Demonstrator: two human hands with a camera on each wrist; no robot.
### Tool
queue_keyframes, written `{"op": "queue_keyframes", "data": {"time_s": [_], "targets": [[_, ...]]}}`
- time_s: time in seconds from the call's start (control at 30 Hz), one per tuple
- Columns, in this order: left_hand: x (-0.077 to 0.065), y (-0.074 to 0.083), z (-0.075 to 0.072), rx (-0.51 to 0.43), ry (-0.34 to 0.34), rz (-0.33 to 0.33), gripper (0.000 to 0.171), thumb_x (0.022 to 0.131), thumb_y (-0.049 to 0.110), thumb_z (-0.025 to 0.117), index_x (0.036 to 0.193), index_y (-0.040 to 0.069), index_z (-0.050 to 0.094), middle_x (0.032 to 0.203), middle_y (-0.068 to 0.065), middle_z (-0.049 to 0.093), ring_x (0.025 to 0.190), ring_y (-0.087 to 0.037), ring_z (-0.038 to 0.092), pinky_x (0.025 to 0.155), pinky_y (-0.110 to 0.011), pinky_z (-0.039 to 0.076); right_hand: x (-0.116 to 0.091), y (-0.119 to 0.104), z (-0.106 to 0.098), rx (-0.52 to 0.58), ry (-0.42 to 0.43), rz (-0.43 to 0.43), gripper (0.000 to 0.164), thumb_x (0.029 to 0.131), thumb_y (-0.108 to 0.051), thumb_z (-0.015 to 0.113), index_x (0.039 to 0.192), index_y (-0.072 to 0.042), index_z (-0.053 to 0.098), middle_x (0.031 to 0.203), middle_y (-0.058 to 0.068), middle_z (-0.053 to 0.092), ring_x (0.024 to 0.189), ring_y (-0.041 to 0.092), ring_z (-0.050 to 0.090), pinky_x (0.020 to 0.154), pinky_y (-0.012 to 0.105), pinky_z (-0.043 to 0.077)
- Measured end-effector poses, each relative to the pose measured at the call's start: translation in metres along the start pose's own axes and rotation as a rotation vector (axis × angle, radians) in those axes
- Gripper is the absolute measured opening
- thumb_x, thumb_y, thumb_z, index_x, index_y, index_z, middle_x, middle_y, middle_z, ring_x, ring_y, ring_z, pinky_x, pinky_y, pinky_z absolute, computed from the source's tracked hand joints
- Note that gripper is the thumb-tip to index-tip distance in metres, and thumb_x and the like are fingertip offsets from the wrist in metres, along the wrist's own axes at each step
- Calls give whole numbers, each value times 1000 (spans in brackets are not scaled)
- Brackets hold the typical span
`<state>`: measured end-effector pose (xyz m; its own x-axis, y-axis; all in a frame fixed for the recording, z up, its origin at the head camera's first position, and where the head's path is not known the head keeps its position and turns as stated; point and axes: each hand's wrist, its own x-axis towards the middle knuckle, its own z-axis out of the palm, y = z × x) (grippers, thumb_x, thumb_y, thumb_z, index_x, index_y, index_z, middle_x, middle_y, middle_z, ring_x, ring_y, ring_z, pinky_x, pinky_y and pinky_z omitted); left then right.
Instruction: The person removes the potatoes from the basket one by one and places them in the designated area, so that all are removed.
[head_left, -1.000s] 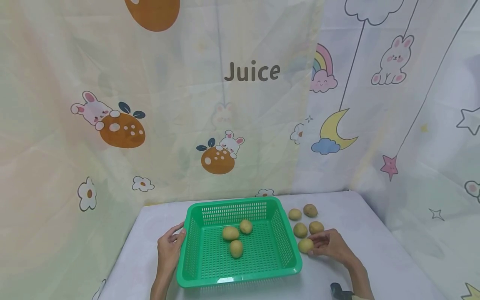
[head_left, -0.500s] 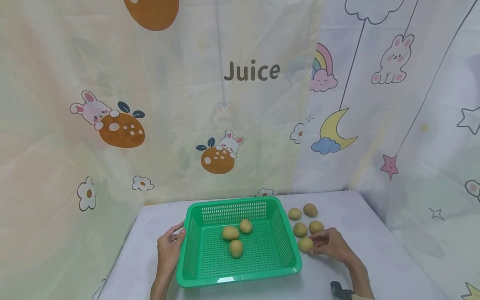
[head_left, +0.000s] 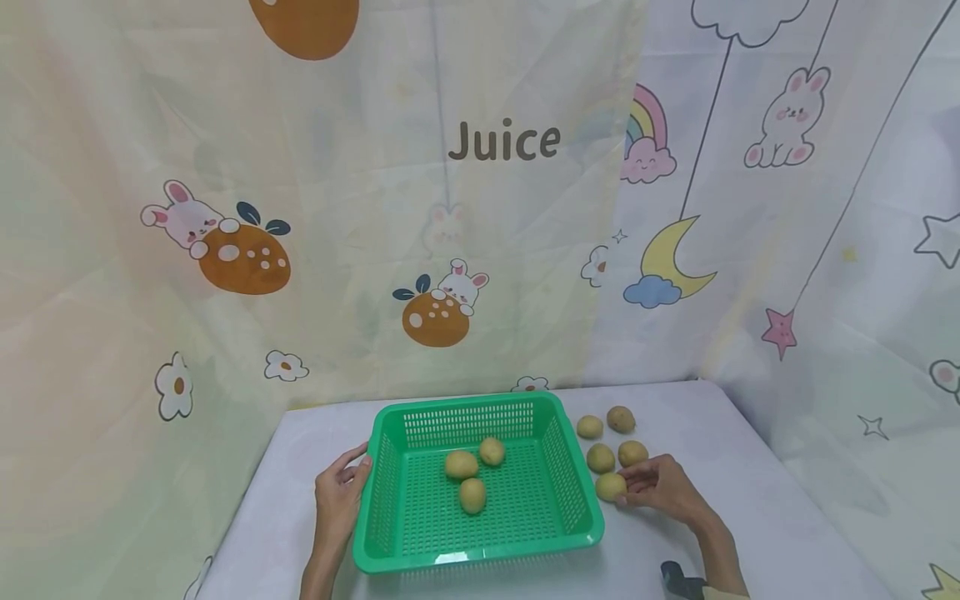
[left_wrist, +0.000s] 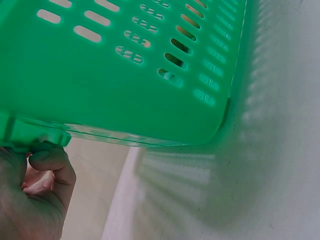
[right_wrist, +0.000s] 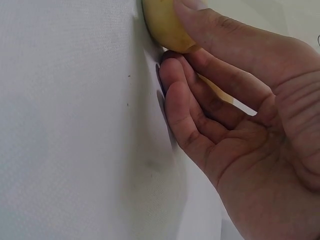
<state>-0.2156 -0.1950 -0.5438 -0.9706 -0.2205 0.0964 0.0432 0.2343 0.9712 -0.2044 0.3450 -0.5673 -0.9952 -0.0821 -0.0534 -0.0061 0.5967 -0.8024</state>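
A green plastic basket (head_left: 480, 554) with slotted walls stands in the middle of the table in the head view. Three potatoes (head_left: 472, 496) lie loose inside it. At its left side my left hand (head_left: 341, 496) grips the rim, the finger and thumb curled at the edge in the left wrist view. To the right of the basket, my right hand (head_left: 663, 492) pinches a yellowish potato (head_left: 611, 487) between thumb and fingers. That potato sits on the table, close to the basket's right wall. The right wrist view shows the thumb (right_wrist: 205, 25) over it, with part of it cut off by the frame.
Several more potatoes, among them a browner potato (head_left: 621, 418), lie behind the right hand on the white tablecloth (head_left: 757, 500). A printed curtain (head_left: 525, 250) hangs behind the table. A dark strap-like object (head_left: 678, 581) is at the right wrist.
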Motion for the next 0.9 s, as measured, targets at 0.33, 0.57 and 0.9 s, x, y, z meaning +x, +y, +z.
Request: {"op": "queue_keyframes", "data": {"time_s": [0.33, 0.57, 0.9], "targets": [[1, 0, 2, 15, 17, 8, 40, 113, 22, 62, 147, 2, 65, 98, -23, 81, 70, -13, 79, 63, -26, 65, 0, -1, 0, -12, 22, 40, 50, 76, -13, 98, 118, 5, 79, 106, 15, 84, 88, 17, 79, 77, 25, 64], [1, -2, 3, 19, 27, 19, 40, 113, 23, 63, 146, 1, 65, 96, -20, 81, 69, -13, 79, 62, -26, 65, -2, -2, 0, 15, 49, 81, 53, 76, -15, 99, 120, 5, 78, 109, 16, 83, 91, 20, 80, 79, 26, 65], [1, -2, 1, 10, 9, -9, 41, 113, 23, 63, 148, 2, 65, 102, -24, 81, 71, -12, 79, 63, -25, 65, -5, 3, 1, 37, 56, 64, 57, 75, -17, 100, 122, 7, 77, 110, 18, 83, 93, 22, 80, 79, 24, 65]]}}
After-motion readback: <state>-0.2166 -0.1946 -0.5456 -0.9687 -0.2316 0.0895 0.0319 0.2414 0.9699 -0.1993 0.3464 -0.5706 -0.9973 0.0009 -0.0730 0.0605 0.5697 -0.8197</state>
